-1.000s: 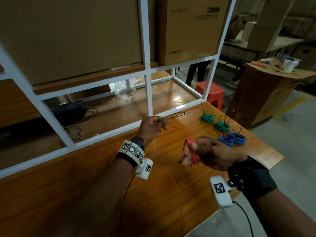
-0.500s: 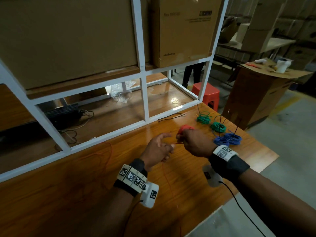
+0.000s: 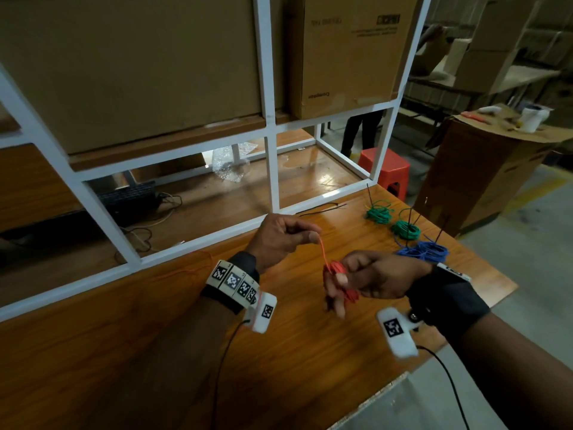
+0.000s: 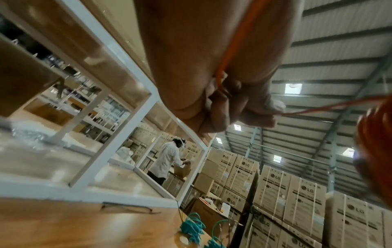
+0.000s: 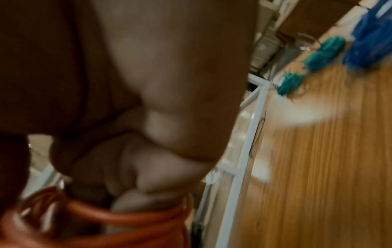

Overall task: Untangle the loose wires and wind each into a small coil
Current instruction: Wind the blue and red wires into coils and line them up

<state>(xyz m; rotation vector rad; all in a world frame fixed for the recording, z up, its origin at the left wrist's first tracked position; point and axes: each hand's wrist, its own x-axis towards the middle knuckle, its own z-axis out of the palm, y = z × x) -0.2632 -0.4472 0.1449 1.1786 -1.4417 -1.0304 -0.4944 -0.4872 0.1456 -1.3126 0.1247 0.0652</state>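
A red wire coil (image 3: 339, 276) is wound round the fingers of my right hand (image 3: 366, 279), held above the wooden table (image 3: 155, 352). In the blurred right wrist view the red wire coil (image 5: 101, 218) loops round the fingers. My left hand (image 3: 285, 235) is raised a little to the left and pinches the red wire strand (image 3: 322, 252) between thumb and fingertips. The left wrist view shows the red wire strand (image 4: 224, 55) running across the palm and out from the pinch toward the coil. The rest of the strand trails faintly over the table to the left.
Two green coils (image 3: 379, 212) (image 3: 406, 229) and a blue coil (image 3: 426, 252) lie at the table's far right corner. A black cable tie (image 3: 322, 209) lies by the white shelf frame (image 3: 273, 169). The table edge runs close under my right wrist. A red stool (image 3: 384, 169) stands beyond.
My hands came close together half a second ago and have parted again. The left hand rose toward the frame with the strand, and the right hand with the coil dropped nearer to me.
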